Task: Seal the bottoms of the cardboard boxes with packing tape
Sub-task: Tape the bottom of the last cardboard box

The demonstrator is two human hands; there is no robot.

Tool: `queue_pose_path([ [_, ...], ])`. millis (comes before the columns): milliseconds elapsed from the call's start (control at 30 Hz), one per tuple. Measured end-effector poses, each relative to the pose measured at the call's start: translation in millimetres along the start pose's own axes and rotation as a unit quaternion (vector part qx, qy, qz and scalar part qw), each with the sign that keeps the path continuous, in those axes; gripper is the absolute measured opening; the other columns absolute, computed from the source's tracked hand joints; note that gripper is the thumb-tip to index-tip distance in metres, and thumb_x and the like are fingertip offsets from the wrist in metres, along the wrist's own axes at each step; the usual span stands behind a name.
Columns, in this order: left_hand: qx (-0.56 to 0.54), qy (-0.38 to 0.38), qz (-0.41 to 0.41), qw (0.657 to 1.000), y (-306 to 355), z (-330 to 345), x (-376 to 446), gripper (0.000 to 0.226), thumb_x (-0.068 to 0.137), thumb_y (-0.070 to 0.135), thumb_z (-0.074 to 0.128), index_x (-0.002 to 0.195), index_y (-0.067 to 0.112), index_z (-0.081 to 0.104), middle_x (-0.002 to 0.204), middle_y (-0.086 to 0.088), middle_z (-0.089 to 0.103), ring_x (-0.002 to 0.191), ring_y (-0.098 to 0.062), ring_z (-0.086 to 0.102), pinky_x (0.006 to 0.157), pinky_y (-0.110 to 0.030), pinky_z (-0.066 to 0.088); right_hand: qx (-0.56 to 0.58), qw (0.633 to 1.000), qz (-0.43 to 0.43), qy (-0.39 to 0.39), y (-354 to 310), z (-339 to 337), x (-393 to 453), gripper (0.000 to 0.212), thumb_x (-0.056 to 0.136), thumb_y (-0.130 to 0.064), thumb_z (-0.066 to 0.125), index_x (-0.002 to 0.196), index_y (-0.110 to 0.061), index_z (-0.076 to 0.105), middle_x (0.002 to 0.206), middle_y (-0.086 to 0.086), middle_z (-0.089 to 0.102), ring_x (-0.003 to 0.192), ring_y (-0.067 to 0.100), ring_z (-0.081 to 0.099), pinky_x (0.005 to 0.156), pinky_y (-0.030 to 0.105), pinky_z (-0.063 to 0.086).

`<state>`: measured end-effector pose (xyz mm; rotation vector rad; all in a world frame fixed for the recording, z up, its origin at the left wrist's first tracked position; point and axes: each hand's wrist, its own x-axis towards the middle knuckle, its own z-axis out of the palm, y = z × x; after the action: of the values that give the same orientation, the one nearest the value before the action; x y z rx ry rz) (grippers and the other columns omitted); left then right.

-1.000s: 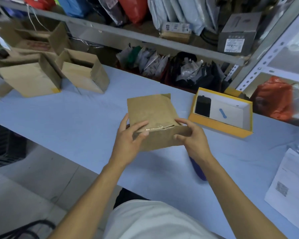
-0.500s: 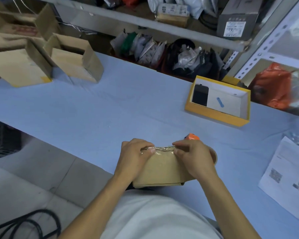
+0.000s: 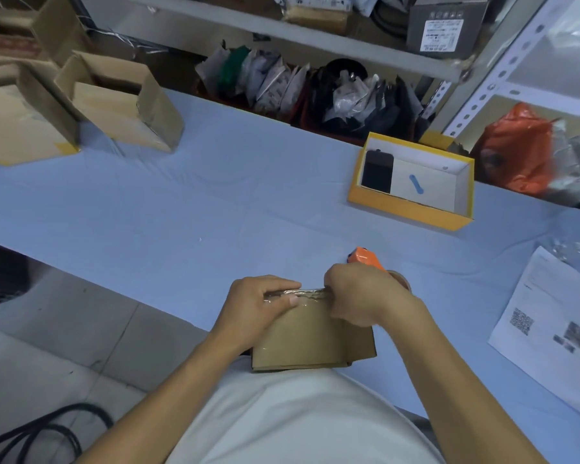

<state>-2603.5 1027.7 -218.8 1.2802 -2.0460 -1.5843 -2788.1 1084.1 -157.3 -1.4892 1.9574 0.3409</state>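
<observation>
Hands (image 3: 258, 306) (image 3: 359, 296) curled, grip pinching taped box (image 3: 302, 339) edge

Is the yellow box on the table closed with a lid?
No, the yellow box stands open on the blue table, and a black device shows inside it.

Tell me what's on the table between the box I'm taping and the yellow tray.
In the head view, only the orange tape dispenser lies there, just beyond the right hand. From the dispenser to the yellow tray, bare blue table. The box sits at the near edge.
</observation>
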Motion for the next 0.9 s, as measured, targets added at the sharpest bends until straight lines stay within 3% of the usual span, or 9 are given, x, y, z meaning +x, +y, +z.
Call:
queue_pose_path([
  [67, -0.009, 0.013, 0.000, 1.000, -1.2, -1.8, 0.6, 0.020, 0.083, 0.020, 0.077, 0.098, 0.034, 0.077, 0.094, 0.027, 0.071, 0.092, 0.008, 0.064, 0.076, -0.003, 0.041, 0.115, 0.992, 0.004, 0.042, 9.9, 2.6, 3.6, 0.016, 0.088, -0.013, 0.054, 0.096, -0.011, 0.068, 0.087, -0.001, 0.061, 0.088, 0.020, 0.057, 0.054, 0.024, 0.033],
  [167, -0.021, 0.017, -0.002, 1.000, -3.1, -3.7, 1.5, 0.024, 0.082, 0.018, 0.077, 0.095, 0.039, 0.075, 0.095, 0.029, 0.071, 0.092, 0.010, 0.064, 0.076, -0.002, 0.041, 0.309, 0.943, 0.018, 0.121, 18.3, 22.3, 1.7, 0.008, 0.087, -0.021, 0.066, 0.089, -0.023, 0.074, 0.082, -0.018, 0.060, 0.088, 0.006, 0.056, 0.065, 0.017, 0.036],
  [300, -0.024, 0.012, 0.005, 1.000, -4.3, 0.1, -0.8, 0.023, 0.082, 0.018, 0.077, 0.094, 0.037, 0.076, 0.095, 0.027, 0.072, 0.092, 0.007, 0.065, 0.076, -0.003, 0.042, 0.480, 0.872, 0.013, 0.092, 27.4, 45.1, 1.0, 0.013, 0.085, -0.030, 0.075, 0.097, -0.035, 0.075, 0.085, -0.021, 0.073, 0.085, -0.011, 0.063, 0.067, 0.002, 0.041],
  [400, -0.016, 0.015, 0.012, 1.000, -2.8, 1.7, -0.8, 0.022, 0.083, 0.018, 0.076, 0.091, 0.038, 0.076, 0.093, 0.027, 0.072, 0.090, 0.008, 0.065, 0.076, -0.004, 0.043, 0.487, 0.870, -0.028, 0.073, 28.7, 53.2, 2.8, 0.016, 0.091, -0.029, 0.070, 0.106, -0.033, 0.075, 0.093, -0.026, 0.072, 0.092, -0.013, 0.063, 0.072, -0.001, 0.040],
  [567, 0.016, 0.068, 0.001, 0.998, 0.9, 12.7, -2.2, 0.019, 0.080, 0.019, 0.078, 0.081, 0.038, 0.077, 0.081, 0.026, 0.072, 0.084, 0.005, 0.066, 0.080, -0.021, 0.049, 0.457, 0.868, -0.030, 0.189, 24.0, 73.1, 0.3, 0.014, 0.093, -0.021, 0.067, 0.100, -0.026, 0.079, 0.094, -0.023, 0.073, 0.095, -0.012, 0.063, 0.082, 0.005, 0.043],
  [733, 0.127, 0.026, 0.053, 0.990, 6.4, 7.0, 2.0, 0.011, 0.085, 0.028, 0.071, 0.089, 0.035, 0.078, 0.090, 0.028, 0.071, 0.090, 0.006, 0.063, 0.084, -0.025, 0.049, 0.227, 0.947, -0.072, 0.217, 27.5, 66.8, -1.0, 0.022, 0.095, -0.039, 0.059, 0.111, -0.033, 0.074, 0.109, -0.018, 0.073, 0.100, -0.001, 0.063, 0.088, 0.023, 0.048],
  [800, 0.149, 0.018, 0.059, 0.987, 9.5, 6.5, 4.4, 0.011, 0.087, 0.030, 0.069, 0.090, 0.036, 0.078, 0.092, 0.024, 0.073, 0.091, 0.003, 0.063, 0.085, -0.028, 0.049, 0.310, 0.928, -0.069, 0.193, 26.3, 65.4, 1.5, 0.021, 0.091, -0.040, 0.065, 0.109, -0.034, 0.075, 0.109, -0.023, 0.071, 0.101, -0.008, 0.061, 0.089, 0.015, 0.046],
  [900, 0.163, 0.055, 0.071, 0.983, 12.9, 10.2, 3.6, 0.011, 0.086, 0.027, 0.071, 0.085, 0.035, 0.080, 0.086, 0.021, 0.074, 0.084, -0.001, 0.064, 0.082, -0.031, 0.049, 0.447, 0.873, -0.051, 0.189, 23.0, 73.3, 4.7, 0.013, 0.089, -0.027, 0.071, 0.099, -0.029, 0.079, 0.093, -0.029, 0.072, 0.096, -0.012, 0.064, 0.084, 0.010, 0.046],
])
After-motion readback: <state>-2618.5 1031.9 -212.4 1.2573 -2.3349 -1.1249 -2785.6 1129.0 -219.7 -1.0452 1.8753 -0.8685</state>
